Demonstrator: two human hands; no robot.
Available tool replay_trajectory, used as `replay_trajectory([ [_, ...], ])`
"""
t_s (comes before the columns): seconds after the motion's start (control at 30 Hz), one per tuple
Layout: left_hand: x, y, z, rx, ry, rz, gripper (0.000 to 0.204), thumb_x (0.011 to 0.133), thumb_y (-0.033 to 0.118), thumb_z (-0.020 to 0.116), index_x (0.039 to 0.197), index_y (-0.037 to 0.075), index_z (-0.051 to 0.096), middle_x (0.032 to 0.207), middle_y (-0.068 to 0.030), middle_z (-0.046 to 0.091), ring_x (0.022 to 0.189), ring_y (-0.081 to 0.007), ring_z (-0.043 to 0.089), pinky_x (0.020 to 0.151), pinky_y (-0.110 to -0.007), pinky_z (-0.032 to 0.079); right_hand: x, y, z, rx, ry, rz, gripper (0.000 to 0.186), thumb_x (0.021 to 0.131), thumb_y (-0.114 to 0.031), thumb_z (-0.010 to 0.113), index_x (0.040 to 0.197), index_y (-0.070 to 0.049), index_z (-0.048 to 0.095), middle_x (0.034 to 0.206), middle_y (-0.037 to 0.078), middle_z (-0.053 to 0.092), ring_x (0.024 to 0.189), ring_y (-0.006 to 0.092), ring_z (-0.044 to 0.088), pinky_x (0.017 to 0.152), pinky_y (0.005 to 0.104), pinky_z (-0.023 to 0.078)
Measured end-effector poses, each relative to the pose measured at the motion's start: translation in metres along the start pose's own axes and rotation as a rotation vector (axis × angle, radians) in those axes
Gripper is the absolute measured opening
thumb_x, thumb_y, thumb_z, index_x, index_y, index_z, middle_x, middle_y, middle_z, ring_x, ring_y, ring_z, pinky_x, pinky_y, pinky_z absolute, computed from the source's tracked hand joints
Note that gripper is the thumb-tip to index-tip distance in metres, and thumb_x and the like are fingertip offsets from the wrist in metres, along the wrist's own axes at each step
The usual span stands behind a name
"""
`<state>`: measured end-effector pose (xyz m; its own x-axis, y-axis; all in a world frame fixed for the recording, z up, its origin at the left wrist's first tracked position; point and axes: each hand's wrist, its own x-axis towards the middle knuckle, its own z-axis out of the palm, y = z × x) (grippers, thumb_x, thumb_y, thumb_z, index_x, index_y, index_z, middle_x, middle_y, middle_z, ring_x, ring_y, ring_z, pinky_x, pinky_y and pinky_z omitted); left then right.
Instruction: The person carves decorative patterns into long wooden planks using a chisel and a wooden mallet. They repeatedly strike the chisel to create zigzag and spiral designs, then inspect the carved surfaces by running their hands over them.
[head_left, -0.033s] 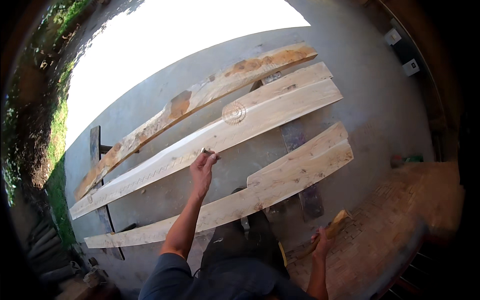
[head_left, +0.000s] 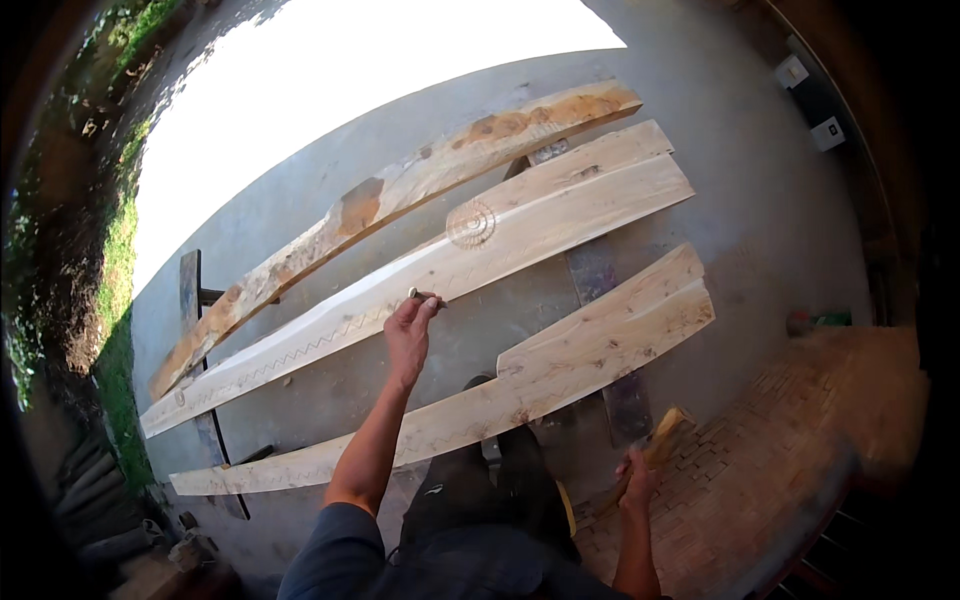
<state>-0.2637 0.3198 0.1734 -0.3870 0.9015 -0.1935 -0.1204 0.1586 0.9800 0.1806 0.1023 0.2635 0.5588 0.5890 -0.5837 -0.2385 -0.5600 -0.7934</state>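
My left hand point(head_left: 408, 335) is closed in a pinch round a short chisel point(head_left: 414, 293), whose pale round end sticks out above the fingers. It is over the near edge of the middle wooden plank point(head_left: 560, 218), at the right end of a carved zigzag line. That plank also bears a round carved rosette point(head_left: 470, 224). Low at the right, my right hand point(head_left: 638, 480) grips the handle of a wooden mallet point(head_left: 668, 432), its head pointing up and away from me. The mallet is apart from the chisel. The chisel's lower tip cannot be made out.
A long rough-edged plank point(head_left: 400, 190) lies beyond the middle one. A nearer plank point(head_left: 600, 350) crosses just in front of my legs. Dark trestle supports point(head_left: 628, 405) hold the planks above the concrete floor point(head_left: 740, 230). Brick paving point(head_left: 760, 440) lies at the right, grass point(head_left: 120, 370) at the left.
The whole view has shifted very slightly. My right hand and the mallet have moved up a little and the mallet has tilted more upright. My left hand stays at the middle plank.
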Motion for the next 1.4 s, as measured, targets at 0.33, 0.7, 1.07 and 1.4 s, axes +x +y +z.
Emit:
replay_trajectory([
  [0.33, 0.174, -0.092, 0.085, 0.278, 0.143, 0.396, 0.017, 0.108, 0.013, 0.073, 0.11, -0.004, 0.077, 0.091, -0.0024, 0.078, 0.086, -0.0065, 0.067, 0.083, -0.025, 0.056, 0.046, 0.082, 0.158, -0.403, -0.532, -0.05, 0.033, 0.088, -0.017, 0.09, 0.103, -0.002, 0.065, 0.083, 0.007, 0.072, 0.067, 0.0164, 0.068, 0.063, 0.0367, 0.055],
  [0.7, 0.175, -0.082, 0.099, 0.487, 0.142, 0.5, 0.012, 0.103, 0.01, 0.076, 0.108, -0.002, 0.077, 0.087, -0.0118, 0.075, 0.077, -0.0128, 0.067, 0.077, -0.028, 0.054, 0.145, -0.035, 0.296, -0.709, -0.446, -0.627, 0.045, 0.082, -0.014, 0.093, 0.114, -0.003, 0.064, 0.095, 0.018, 0.078, 0.091, 0.0374, 0.08, 0.082, 0.0436, 0.061],
  [1.07, 0.177, -0.087, 0.097, 0.622, 0.161, 0.599, 0.012, 0.094, 0.009, 0.082, 0.105, 0.007, 0.079, 0.092, -0.0126, 0.078, 0.077, -0.0337, 0.073, 0.068, -0.039, 0.057, 0.152, -0.149, 0.421, -0.657, -0.441, -1.326, 0.055, 0.08, -0.009, 0.092, 0.125, -0.007, 0.06, 0.099, 0.019, 0.078, 0.091, 0.043, 0.078, 0.078, 0.0482, 0.061],
  [1.4, 0.175, -0.084, 0.102, 0.623, 0.12, 0.645, 0.014, 0.094, 0.004, 0.078, 0.108, 0.007, 0.078, 0.094, -0.0158, 0.076, 0.079, -0.0375, 0.074, 0.069, -0.042, 0.058, 0.2, -0.123, 0.447, -1.366, -0.41, -1.305, 0.038, 0.085, 0.001, 0.08, 0.107, -0.007, 0.05, 0.095, 0.017, 0.072, 0.09, 0.0437, 0.076, 0.075, 0.0542, 0.06],
])
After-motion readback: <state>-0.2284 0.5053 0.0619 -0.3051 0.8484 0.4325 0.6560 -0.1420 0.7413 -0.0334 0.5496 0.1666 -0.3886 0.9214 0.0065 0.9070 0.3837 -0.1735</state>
